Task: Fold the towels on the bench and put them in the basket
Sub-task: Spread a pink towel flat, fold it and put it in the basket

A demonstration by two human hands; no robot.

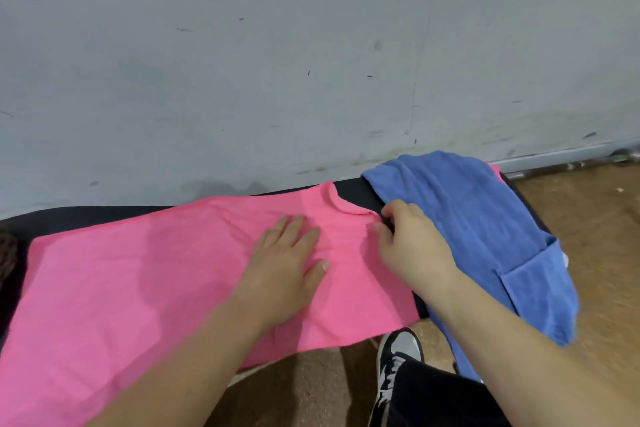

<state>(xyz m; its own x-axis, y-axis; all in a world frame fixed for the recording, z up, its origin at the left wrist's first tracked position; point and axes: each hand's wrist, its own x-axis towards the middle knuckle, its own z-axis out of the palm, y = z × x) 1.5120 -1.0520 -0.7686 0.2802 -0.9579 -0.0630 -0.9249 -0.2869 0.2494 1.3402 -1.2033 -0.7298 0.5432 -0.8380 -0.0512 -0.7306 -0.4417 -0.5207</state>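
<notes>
Mostly flat, the pink towel (138,270) lies spread along the black bench (349,189), its near edge hanging over the front and its far right corner curled over. The left hand (284,267) rests palm-down on the towel's right half, fingers straight and spread, holding nothing. The right hand (412,243) has its fingers curled at the towel's right edge and pinches the cloth there. Just beside that hand, a blue towel (467,211) is heaped unfolded over the bench's right end and droops down its front. Below, a black-and-white shoe (398,360) and a dark trouser leg (433,395) stand on the brown floor (595,218). A scuffed grey wall (277,62) rises behind the bench.
</notes>
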